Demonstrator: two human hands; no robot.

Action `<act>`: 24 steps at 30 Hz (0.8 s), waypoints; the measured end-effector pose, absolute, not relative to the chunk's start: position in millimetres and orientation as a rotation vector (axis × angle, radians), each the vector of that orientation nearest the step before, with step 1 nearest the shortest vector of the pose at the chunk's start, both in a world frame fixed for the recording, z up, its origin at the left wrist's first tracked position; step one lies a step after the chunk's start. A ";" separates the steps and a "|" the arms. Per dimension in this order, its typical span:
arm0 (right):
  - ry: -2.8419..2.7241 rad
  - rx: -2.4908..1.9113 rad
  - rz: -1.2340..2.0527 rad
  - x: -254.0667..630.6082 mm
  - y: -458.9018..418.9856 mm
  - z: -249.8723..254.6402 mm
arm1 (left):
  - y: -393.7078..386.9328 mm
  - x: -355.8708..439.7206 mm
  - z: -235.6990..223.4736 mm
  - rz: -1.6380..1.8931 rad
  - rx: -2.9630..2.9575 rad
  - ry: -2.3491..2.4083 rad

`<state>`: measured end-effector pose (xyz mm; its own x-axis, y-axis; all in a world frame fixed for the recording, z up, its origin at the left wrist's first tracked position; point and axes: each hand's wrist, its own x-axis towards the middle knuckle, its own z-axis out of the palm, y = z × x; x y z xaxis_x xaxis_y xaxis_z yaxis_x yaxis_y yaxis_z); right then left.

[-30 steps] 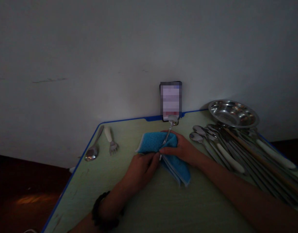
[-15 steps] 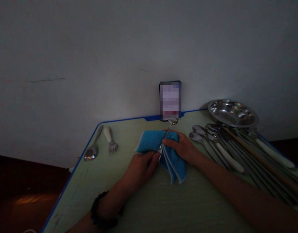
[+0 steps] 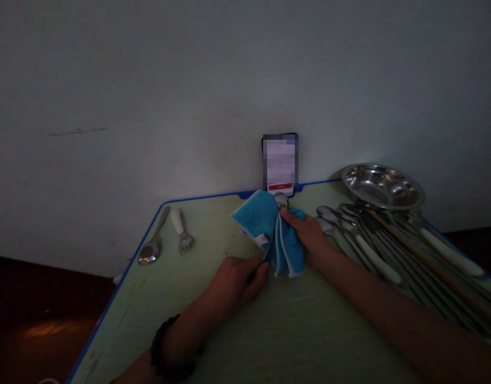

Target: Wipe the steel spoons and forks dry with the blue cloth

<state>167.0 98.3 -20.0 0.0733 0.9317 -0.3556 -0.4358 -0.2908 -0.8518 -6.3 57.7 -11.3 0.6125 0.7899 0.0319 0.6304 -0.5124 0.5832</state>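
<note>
Near the middle of the table, my left hand [image 3: 243, 277] is closed on the handle end of a metal spoon [image 3: 282, 200], whose bowl points away from me. My right hand [image 3: 309, 234] grips a blue cloth [image 3: 256, 214] with white edging and presses it around the spoon close to the bowl, thumb on top. Folds of the cloth hang below the right hand, and a small white tag shows on it. Most of the spoon's handle is hidden by cloth and fingers.
On the left lie a metal spoon [image 3: 150, 252] and a small fork [image 3: 182, 232] with a white handle. A phone [image 3: 280, 162] leans on the wall behind. At the right, a steel bowl [image 3: 383, 186] stands behind a pile of cutlery [image 3: 373, 242]. Blue trim edges the table [image 3: 309, 330].
My right hand and the cloth have slid up the spoon, away from me, towards its bowl. My left hand stays at the handle end, slightly lower.
</note>
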 end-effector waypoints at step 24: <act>-0.209 -0.959 1.836 175.0 106.0 -12.8 | 59.3 -6.3 -2.0 0.585 2.019 1.141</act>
<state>175.0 106.0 -12.8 -0.1733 0.8380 -0.5174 -0.7005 -0.4741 -0.5334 -6.3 59.3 -2.0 0.5024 0.8640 0.0325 0.5305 -0.3377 0.7775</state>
